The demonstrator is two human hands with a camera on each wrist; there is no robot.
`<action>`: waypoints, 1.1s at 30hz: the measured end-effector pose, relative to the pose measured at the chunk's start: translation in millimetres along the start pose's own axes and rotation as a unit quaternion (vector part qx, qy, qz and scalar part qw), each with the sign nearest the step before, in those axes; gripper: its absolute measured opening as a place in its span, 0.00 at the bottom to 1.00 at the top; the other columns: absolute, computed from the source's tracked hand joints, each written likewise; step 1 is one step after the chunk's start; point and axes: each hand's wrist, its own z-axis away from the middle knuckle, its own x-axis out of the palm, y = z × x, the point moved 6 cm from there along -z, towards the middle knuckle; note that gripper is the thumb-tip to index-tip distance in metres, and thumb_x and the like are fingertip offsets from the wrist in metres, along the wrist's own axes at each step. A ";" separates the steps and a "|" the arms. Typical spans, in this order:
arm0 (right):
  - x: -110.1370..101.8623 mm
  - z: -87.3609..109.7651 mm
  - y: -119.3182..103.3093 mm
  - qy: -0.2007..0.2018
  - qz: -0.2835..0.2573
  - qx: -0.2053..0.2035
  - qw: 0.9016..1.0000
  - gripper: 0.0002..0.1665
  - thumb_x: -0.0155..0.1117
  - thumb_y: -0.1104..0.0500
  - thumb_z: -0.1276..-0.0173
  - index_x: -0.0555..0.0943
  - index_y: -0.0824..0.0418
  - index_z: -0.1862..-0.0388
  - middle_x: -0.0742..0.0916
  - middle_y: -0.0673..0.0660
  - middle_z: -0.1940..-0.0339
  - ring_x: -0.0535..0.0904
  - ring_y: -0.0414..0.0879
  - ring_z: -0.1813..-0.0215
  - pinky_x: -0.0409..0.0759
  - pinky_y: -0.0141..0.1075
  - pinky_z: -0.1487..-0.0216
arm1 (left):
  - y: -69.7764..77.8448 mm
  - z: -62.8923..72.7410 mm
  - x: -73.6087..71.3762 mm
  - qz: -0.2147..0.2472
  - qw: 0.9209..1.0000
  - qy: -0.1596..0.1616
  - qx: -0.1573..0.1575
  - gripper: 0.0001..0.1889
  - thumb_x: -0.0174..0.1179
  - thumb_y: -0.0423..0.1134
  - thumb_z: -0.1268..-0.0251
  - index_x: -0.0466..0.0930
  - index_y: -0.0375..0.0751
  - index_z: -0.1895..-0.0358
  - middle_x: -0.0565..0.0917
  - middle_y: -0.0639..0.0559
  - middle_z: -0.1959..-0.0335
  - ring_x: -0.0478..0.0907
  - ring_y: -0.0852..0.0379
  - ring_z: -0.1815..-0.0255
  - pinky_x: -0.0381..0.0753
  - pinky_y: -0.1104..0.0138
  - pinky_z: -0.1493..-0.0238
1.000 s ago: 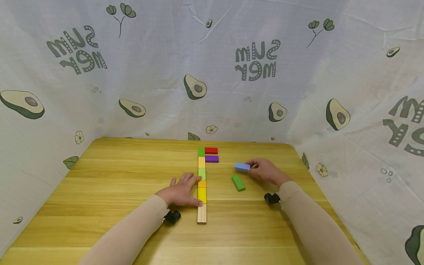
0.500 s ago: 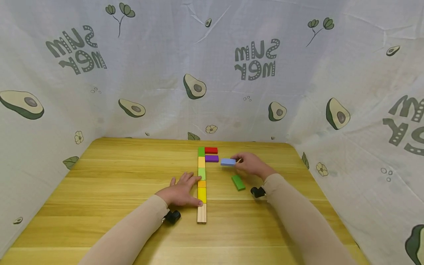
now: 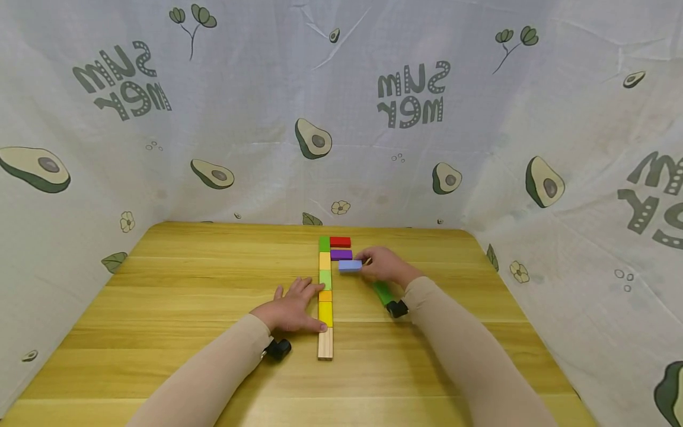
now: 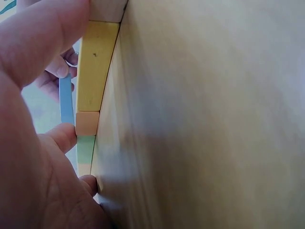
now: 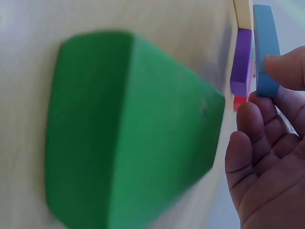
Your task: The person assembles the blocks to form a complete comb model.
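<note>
My right hand (image 3: 386,265) pinches one end of a light-blue block (image 3: 349,266) between thumb and fingers. The block's other end points at a straight column of blocks, just nearer than a purple block (image 3: 341,255). My left hand (image 3: 290,308) lies spread along the column's left side. Its thumb touches near the seam of the yellow block (image 3: 325,314) and the plain wood block (image 3: 325,345); its index fingertip is at the light-green block (image 3: 325,280). A loose green block (image 3: 382,292) lies under my right wrist, partly hidden, and looms large in the right wrist view.
An orange block (image 3: 325,296), a pale-orange block (image 3: 325,261) and a green end block (image 3: 324,244) complete the column. Off its far end a red block (image 3: 340,242) extends rightward, parallel to the purple one. Printed cloth (image 3: 256,136) walls the wooden table (image 3: 187,279) behind and at both sides.
My right hand has carried the light-blue block leftward, from beyond the loose green block to close beside the column. My left hand has stayed in place.
</note>
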 end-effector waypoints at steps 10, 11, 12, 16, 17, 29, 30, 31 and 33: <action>9.6 -3.1 -3.4 -0.005 0.008 -0.002 1.000 0.21 0.69 0.62 0.29 0.86 0.62 0.38 0.88 0.59 0.50 0.80 0.50 0.53 0.84 0.38 0.52 | -0.1 -0.2 0.0 0.001 1.000 -0.003 -0.001 0.54 0.73 0.64 0.42 0.55 0.59 0.15 0.45 0.45 0.11 0.35 0.40 0.10 0.28 0.31 0.19; 10.4 -3.6 -3.6 -0.005 0.008 -0.002 1.000 0.21 0.70 0.62 0.30 0.86 0.61 0.39 0.88 0.58 0.51 0.80 0.50 0.53 0.84 0.38 0.52 | -0.3 -0.3 0.1 0.002 1.000 -0.003 -0.002 0.54 0.73 0.64 0.42 0.55 0.59 0.15 0.45 0.45 0.11 0.35 0.40 0.10 0.28 0.31 0.19; 11.1 -4.0 -3.6 -0.006 0.008 -0.002 1.000 0.21 0.70 0.62 0.30 0.86 0.61 0.39 0.87 0.58 0.51 0.80 0.50 0.54 0.84 0.37 0.53 | -0.5 -0.5 0.2 0.002 1.000 -0.003 -0.002 0.54 0.73 0.64 0.42 0.55 0.59 0.15 0.45 0.45 0.11 0.35 0.40 0.10 0.28 0.31 0.19; 14.0 -4.8 -4.7 -0.009 0.001 0.002 1.000 0.20 0.70 0.62 0.29 0.86 0.61 0.39 0.87 0.58 0.52 0.79 0.50 0.54 0.83 0.36 0.55 | -1.6 -1.3 0.6 -0.001 1.000 -0.002 -0.003 0.54 0.73 0.65 0.42 0.54 0.59 0.15 0.45 0.45 0.11 0.35 0.39 0.10 0.28 0.31 0.19; 14.6 -4.9 -5.1 -0.009 -0.002 0.004 1.000 0.20 0.70 0.62 0.29 0.86 0.61 0.40 0.86 0.58 0.52 0.79 0.50 0.54 0.82 0.35 0.55 | -1.8 -1.5 0.7 -0.002 1.000 -0.002 -0.002 0.54 0.73 0.65 0.42 0.54 0.59 0.15 0.45 0.45 0.11 0.36 0.39 0.10 0.28 0.30 0.19; 18.9 -9.6 -2.2 -0.008 -0.016 0.022 1.000 0.19 0.72 0.63 0.29 0.87 0.60 0.40 0.86 0.57 0.53 0.78 0.50 0.53 0.82 0.36 0.53 | -3.5 -3.5 1.7 -0.002 1.000 -0.002 0.001 0.54 0.73 0.65 0.42 0.55 0.59 0.15 0.46 0.45 0.11 0.36 0.39 0.10 0.29 0.30 0.19; 19.0 -10.0 -2.1 -0.008 -0.015 0.022 1.000 0.19 0.72 0.62 0.30 0.87 0.60 0.40 0.87 0.57 0.52 0.78 0.50 0.53 0.82 0.37 0.51 | -3.6 -3.8 1.6 -0.003 1.000 -0.002 0.001 0.54 0.73 0.65 0.42 0.55 0.59 0.15 0.46 0.45 0.11 0.36 0.40 0.10 0.29 0.30 0.19; 18.9 -10.3 -2.0 -0.008 -0.014 0.021 1.000 0.20 0.72 0.62 0.30 0.87 0.60 0.40 0.87 0.57 0.52 0.78 0.50 0.52 0.82 0.38 0.50 | -3.2 -3.6 1.4 -0.003 1.000 -0.002 0.000 0.54 0.73 0.65 0.42 0.55 0.59 0.15 0.46 0.45 0.11 0.36 0.40 0.10 0.29 0.30 0.19; 18.7 -10.5 -2.4 -0.009 -0.012 0.018 1.000 0.20 0.72 0.62 0.30 0.87 0.60 0.39 0.87 0.57 0.51 0.78 0.50 0.51 0.82 0.40 0.45 | -2.0 -2.8 0.5 -0.002 1.000 -0.003 -0.001 0.54 0.73 0.65 0.42 0.54 0.59 0.15 0.46 0.45 0.11 0.36 0.40 0.10 0.29 0.30 0.19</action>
